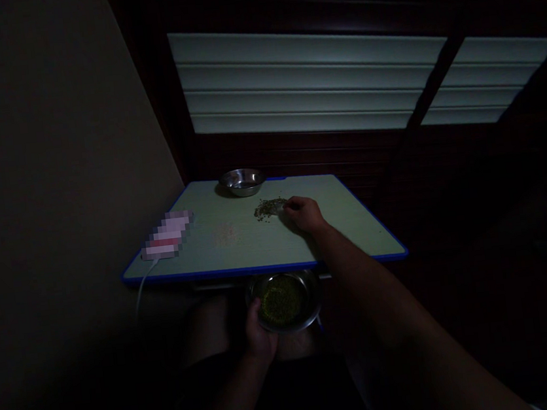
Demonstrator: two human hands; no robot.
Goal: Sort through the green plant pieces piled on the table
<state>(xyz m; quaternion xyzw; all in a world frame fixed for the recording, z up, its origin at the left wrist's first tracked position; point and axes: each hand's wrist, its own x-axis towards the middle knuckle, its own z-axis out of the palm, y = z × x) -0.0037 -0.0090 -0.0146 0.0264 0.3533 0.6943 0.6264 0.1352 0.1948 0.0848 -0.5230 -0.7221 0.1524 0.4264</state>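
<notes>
My left hand grips the rim of a metal bowl below the table's front edge, thumb over the near left side. Small green beans, which look like mung beans, fill its bottom. Over the table, my right hand is closed with its fingertips pressed together at the right end of a loose pile of small brownish beans or seeds. Something pale shows beneath those fingertips; what they hold is too dim to make out.
A second metal bowl stands at the back of the pale, blue-edged table. On the left lies a blurred-out phone-like device with a white cable. Faint reddish specks mark the tabletop. Behind rises a dark slatted panel.
</notes>
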